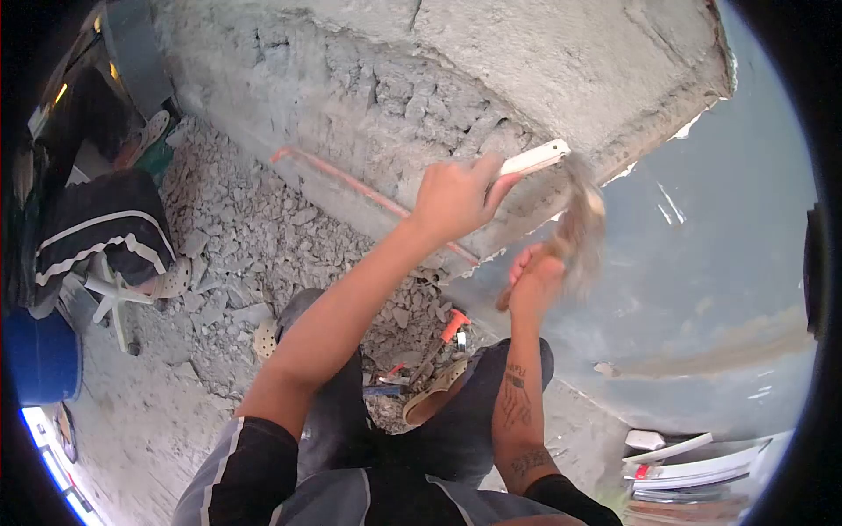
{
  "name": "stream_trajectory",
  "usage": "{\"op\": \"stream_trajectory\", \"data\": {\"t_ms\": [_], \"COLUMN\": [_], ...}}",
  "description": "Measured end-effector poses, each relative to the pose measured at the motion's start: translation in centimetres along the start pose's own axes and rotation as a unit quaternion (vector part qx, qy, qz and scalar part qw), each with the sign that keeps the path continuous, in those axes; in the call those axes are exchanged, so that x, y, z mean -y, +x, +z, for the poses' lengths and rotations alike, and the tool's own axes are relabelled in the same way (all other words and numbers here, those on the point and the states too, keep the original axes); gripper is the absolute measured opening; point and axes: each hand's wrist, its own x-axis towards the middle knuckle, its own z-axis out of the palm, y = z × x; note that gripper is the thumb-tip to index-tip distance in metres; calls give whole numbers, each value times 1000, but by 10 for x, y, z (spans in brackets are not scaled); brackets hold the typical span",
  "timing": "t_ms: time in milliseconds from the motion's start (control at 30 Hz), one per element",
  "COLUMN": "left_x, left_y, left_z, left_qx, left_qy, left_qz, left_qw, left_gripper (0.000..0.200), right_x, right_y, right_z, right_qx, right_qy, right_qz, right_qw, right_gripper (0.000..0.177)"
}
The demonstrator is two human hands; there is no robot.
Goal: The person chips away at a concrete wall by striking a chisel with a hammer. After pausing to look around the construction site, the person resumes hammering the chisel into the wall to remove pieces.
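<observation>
My left hand (454,200) is closed around a white flat strip (537,158) with a small hole near its end. The strip lies against the edge of a broken concrete block (605,79). In my right hand (537,279) is a hammer (582,223) with a brownish handle; its head is smeared by motion just below and right of the strip's end. Below my hands, between my feet, an orange-handled tool (454,325) lies among rubble.
Broken concrete rubble (254,228) covers the floor at left. A reddish rod or pipe (360,186) runs along the concrete. Another person's striped shorts (105,223) and a blue bucket (44,355) are far left. White strips (702,466) lie at lower right, beside the grey wall (702,263).
</observation>
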Motion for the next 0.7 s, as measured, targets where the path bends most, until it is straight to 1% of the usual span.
{"op": "stream_trajectory", "data": {"t_ms": [33, 67, 100, 133, 167, 200, 233, 267, 333, 367, 433, 467, 500, 533, 567, 600, 633, 667, 700], "left_x": [-1, 1, 4, 5, 5, 5, 5, 6, 18, 27, 17, 10, 5, 1, -2, -4, -6, -8, -8], "left_y": [-1, 1, 1, 0, -1, -3, -3, -2, -4, -4, -2, -1, 0, -1, -2, -3, -4, -3, -3], "left_z": [-1, -3, -2, 0, 3, 5, 6, 7, 8, 7, -5, -11, -15, -19, -19, -17, -15, -13, -10], "left_qx": [3, 3, 1, -1, -2, 2, 2, 2, 22, 38, 38, 41, 40, 55, 72, 76, 52, 26, 28], "left_qy": [2, 7, 8, 10, 10, 9, 39, 68, 81, 95, 84, 73, 71, 61, 50, 48, 39, 31, 30], "left_qz": [6, 12, 10, 14, 18, 18, -7, -32, -24, -20, -3, 13, 14, 39, 64, 65, 87, 108, 109], "left_qw": [1000, 1000, 1000, 1000, 1000, 1000, 999, 997, 996, 995, 996, 996, 997, 996, 994, 994, 994, 993, 993], "left_gripper": [27, 28, 28, 29, 30, 30, 33, 36, 37, 37, 36, 35, 35, 34, 33, 33, 32, 32, 32], "right_x": [-5, -14, -8, -1, -6, -13, -17, -17, -11, -13, -22, -29, -33, -36, -40, -38, -36, -37, -38], "right_y": [4, 14, 19, 15, 11, 7, 6, 9, 14, 13, 7, 7, 7, 7, 6, 5, 3, 3, 3], "right_z": [-6, -15, -14, -3, 6, 13, 17, 14, 9, 10, 5, 2, 1, 0, -3, -2, 0, 1, 2], "right_qx": [2, 87, 167, 117, 116, 37, -43, -44, 21, 21, 19, 19, 23, 25, 21, 18, 15, 12, 16], "right_qy": [-1, 92, 182, 189, 188, 114, 37, 38, 2, 5, 171, 170, 217, 264, 264, 273, 281, 281, 294], "right_qz": [0, -179, -347, -417, -415, -212, 2, 2, 141, 138, 122, 120, 90, 61, 63, 44, 26, 26, 20], "right_qw": [1000, 976, 905, 881, 883, 970, 998, 998, 990, 990, 977, 978, 972, 962, 962, 961, 959, 959, 955], "right_gripper": [79, 77, 75, 70, 70, 73, 77, 77, 78, 78, 79, 79, 81, 84, 84, 86, 89, 89, 89]}}
